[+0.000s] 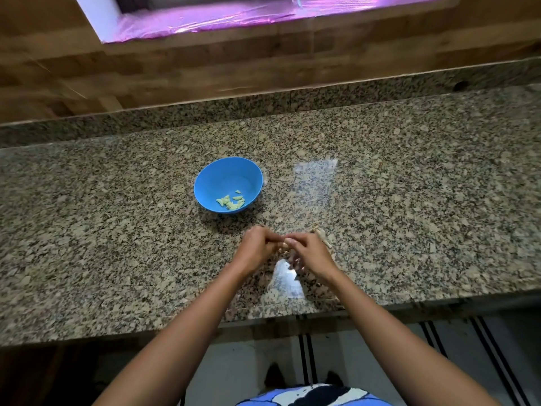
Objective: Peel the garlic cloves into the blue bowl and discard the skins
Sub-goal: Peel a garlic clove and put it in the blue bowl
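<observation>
A blue bowl (215, 174) stands on the speckled granite counter (117, 244) with several pale peeled garlic cloves (230, 201) in its near side. In front of it and a little to the right, my left hand (256, 248) and my right hand (310, 253) meet, fingers curled, both pinching a small garlic clove (283, 244) between their fingertips. Most of the clove is hidden by my fingers. A bit of dry garlic skin or stem (320, 234) lies just beyond my right hand.
A clear plastic bag (314, 183) lies flat on the counter right of the bowl and reaches down under my hands. A low granite upstand and wooden wall close off the back. The counter's front edge runs just under my forearms.
</observation>
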{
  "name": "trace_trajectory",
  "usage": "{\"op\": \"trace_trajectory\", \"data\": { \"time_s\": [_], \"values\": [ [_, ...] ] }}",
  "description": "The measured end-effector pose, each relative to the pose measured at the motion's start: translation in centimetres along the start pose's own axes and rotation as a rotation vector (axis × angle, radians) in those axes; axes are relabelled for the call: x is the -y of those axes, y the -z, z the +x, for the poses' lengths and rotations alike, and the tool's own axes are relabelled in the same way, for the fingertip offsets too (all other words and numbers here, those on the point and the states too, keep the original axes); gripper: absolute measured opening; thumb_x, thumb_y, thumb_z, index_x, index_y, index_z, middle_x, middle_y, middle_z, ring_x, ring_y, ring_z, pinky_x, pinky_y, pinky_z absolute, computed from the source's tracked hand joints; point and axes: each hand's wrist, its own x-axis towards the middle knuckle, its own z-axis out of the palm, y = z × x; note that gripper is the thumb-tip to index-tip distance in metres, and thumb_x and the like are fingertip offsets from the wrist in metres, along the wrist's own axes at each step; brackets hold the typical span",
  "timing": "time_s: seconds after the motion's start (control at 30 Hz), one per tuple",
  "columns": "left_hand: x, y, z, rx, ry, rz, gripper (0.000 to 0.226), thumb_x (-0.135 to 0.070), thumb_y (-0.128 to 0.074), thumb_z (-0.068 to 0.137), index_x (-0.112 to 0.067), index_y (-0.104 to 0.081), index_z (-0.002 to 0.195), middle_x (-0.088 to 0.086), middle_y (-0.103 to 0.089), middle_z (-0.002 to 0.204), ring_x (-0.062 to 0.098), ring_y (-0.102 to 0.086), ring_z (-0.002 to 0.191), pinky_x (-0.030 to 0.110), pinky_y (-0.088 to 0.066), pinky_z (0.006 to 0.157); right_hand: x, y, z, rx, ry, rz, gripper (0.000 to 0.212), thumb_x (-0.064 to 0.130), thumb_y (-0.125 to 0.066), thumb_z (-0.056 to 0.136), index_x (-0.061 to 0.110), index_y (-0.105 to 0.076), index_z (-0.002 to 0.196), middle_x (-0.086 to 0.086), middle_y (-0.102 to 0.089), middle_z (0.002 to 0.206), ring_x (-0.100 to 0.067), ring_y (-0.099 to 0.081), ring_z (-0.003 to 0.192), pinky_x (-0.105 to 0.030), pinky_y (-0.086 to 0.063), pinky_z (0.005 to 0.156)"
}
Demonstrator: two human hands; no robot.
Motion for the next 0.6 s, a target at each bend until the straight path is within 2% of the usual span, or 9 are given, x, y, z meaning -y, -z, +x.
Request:
{"op": "trace_trajectory", "data": {
  "time_s": [0.1,0.17,0.27,0.33,0.43,0.47,0.53,0.57,0.6],
  "values": [
    [-0.3,0.1,-0.4,-0.132,-0.027,-0.096,0.016,-0.008,-0.067,0.084,-0.009,-0.073,0.098,-0.004,-0.069,0.08,0.0,-0.06,0.064,0.012,-0.048,0.059,0.7,1.2,0.9,0.129,-0.085,0.161,0.018,0.008,-0.055,0.091,0.001,-0.066,0.104,-0.011,-0.068,0.076,-0.014,-0.058,0.05,-0.021,-0.048,0.043],
    [-0.1,0.3,-0.3,-0.182,-0.071,-0.012,0.016,-0.011,-0.067,0.085,-0.009,-0.072,0.1,-0.005,-0.068,0.082,-0.001,-0.06,0.067,0.009,-0.047,0.06,1.0,1.6,1.3,0.213,-0.093,0.162,0.016,0.011,-0.059,0.088,0.002,-0.068,0.099,-0.014,-0.07,0.081,-0.013,-0.057,0.049,-0.018,-0.045,0.041],
    [0.6,0.0,-0.2,-0.048,-0.229,0.387,0.016,-0.014,-0.054,0.094,-0.008,-0.068,0.1,0.003,-0.068,0.09,0.012,-0.062,0.073,0.023,-0.054,0.068,1.0,1.2,1.8,0.198,-0.032,-0.101,0.017,0.02,-0.061,0.087,0.006,-0.07,0.089,-0.011,-0.068,0.075,-0.01,-0.049,0.047,-0.018,-0.039,0.042],
    [0.8,-0.2,0.0,0.007,-0.212,0.508,0.02,-0.016,-0.047,0.098,-0.006,-0.064,0.095,0.006,-0.063,0.083,0.017,-0.06,0.071,0.027,-0.053,0.068,0.7,0.8,1.6,0.11,0.091,-0.369,0.019,0.024,-0.058,0.088,0.01,-0.07,0.091,-0.007,-0.067,0.074,-0.009,-0.05,0.05,-0.02,-0.045,0.05],
    [0.7,0.0,0.2,0.145,0.051,0.193,0.024,-0.02,-0.049,0.097,-0.005,-0.063,0.084,0.002,-0.056,0.066,0.012,-0.046,0.051,0.018,-0.038,0.048,-0.5,0.5,1.4,0.007,0.368,-0.677,0.021,0.023,-0.055,0.09,0.011,-0.071,0.097,-0.009,-0.068,0.078,-0.016,-0.059,0.066,-0.026,-0.051,0.078],
    [0.9,0.3,0.4,0.24,0.16,-0.052,0.025,-0.018,-0.05,0.096,-0.004,-0.061,0.08,0.001,-0.053,0.062,0.01,-0.042,0.048,0.018,-0.034,0.045,-0.9,0.6,1.4,-0.019,0.464,-0.729,0.02,0.021,-0.055,0.09,0.01,-0.071,0.095,-0.009,-0.068,0.077,-0.018,-0.058,0.068,-0.031,-0.052,0.078],
    [1.4,1.1,0.6,0.383,0.34,-0.534,0.021,-0.013,-0.051,0.095,-0.004,-0.059,0.078,0.0,-0.053,0.063,0.009,-0.042,0.051,0.017,-0.035,0.046,-1.7,0.8,1.9,-0.112,0.676,-0.783,0.017,0.02,-0.059,0.086,0.012,-0.073,0.089,-0.006,-0.067,0.069,-0.017,-0.057,0.059,-0.038,-0.056,0.057],
    [1.6,1.1,0.5,0.388,0.38,-0.637,0.02,-0.012,-0.051,0.095,-0.004,-0.06,0.079,0.0,-0.054,0.064,0.009,-0.043,0.052,0.017,-0.036,0.047,-1.8,0.8,2.1,-0.162,0.717,-0.788,0.018,0.022,-0.058,0.085,0.013,-0.073,0.087,-0.004,-0.067,0.066,-0.015,-0.056,0.056,-0.036,-0.055,0.051],
    [1.7,0.8,0.5,0.347,0.357,-0.611,0.021,-0.014,-0.051,0.095,-0.006,-0.06,0.078,-0.001,-0.055,0.063,0.009,-0.043,0.051,0.017,-0.036,0.046,-1.6,0.7,2.1,-0.154,0.656,-0.758,0.021,0.025,-0.056,0.087,0.013,-0.073,0.088,-0.002,-0.066,0.067,-0.012,-0.054,0.056,-0.034,-0.054,0.055]
  ]
}}
